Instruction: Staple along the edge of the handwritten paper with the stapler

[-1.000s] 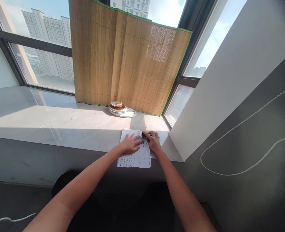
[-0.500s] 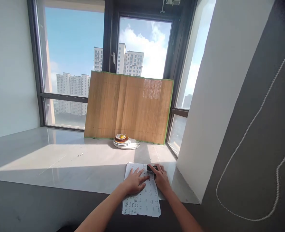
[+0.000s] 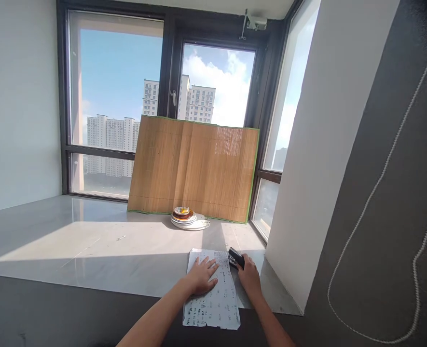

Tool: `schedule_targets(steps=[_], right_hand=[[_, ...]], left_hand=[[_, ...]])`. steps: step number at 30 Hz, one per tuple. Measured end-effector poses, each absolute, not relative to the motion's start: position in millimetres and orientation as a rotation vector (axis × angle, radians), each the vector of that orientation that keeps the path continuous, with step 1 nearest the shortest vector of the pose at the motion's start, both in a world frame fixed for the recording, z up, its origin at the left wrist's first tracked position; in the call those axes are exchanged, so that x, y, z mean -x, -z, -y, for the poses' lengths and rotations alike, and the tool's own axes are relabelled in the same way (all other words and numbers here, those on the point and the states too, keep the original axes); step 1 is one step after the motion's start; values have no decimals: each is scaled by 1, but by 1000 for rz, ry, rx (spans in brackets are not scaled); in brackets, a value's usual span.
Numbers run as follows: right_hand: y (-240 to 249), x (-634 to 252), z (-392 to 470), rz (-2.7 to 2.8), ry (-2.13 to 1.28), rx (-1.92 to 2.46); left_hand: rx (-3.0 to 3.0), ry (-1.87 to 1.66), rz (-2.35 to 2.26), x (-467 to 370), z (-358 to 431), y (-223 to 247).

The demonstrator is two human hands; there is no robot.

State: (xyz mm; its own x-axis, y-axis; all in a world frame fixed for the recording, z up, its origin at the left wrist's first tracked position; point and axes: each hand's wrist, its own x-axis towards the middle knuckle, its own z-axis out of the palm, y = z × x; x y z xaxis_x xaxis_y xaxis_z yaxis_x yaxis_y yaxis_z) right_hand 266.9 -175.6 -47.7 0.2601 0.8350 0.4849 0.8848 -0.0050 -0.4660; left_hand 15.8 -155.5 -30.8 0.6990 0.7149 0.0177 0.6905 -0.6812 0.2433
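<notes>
White paper sheets point(image 3: 213, 308) with handwriting lie on the sill, their near end reaching past its front edge. My left hand point(image 3: 202, 276) rests flat on them, fingers spread, holding nothing. Just beyond the paper's upper right edge is a black stapler point(image 3: 236, 258), its jaws seemingly apart. Gripping the stapler's back end is my right hand point(image 3: 249, 274), its fingers wrapped round it. Part of the writing is hidden beneath my left hand.
A stack of plates point(image 3: 184, 218) stands farther back on the grey sill point(image 3: 126, 274). Behind it a bamboo mat point(image 3: 195, 168) leans against the windows. To the right are a white wall column point(image 3: 318, 159) and a hanging beaded cord point(image 3: 379, 178).
My right hand has drawn the stapler off the paper's upper right corner, slightly to the right, and turned it. My left hand stays on the paper. The view has tilted up slightly.
</notes>
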Motion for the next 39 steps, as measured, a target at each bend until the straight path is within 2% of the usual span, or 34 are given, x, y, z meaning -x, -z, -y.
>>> schedule_targets(steps=[5, 10, 12, 21, 31, 39], right_hand=[[32, -246, 184, 1369, 97, 1675], [36, -202, 188, 1422, -176, 1534], [43, -189, 188, 1458, -246, 1510], [51, -195, 169, 1381, -515, 1386], [67, -199, 154, 1300, -627, 1285], [52, -200, 162, 1327, -575, 1241]], left_hand=[[-2624, -219, -1153, -17, 143, 27], [-2136, -950, -1464, 0, 131, 36], [-1921, -1113, -1456, 12, 130, 43], [-1746, -1246, -1383, 19, 127, 58], [-1375, -1455, -1123, 25, 116, 67], [-1188, -1482, -1038, 27, 108, 76]])
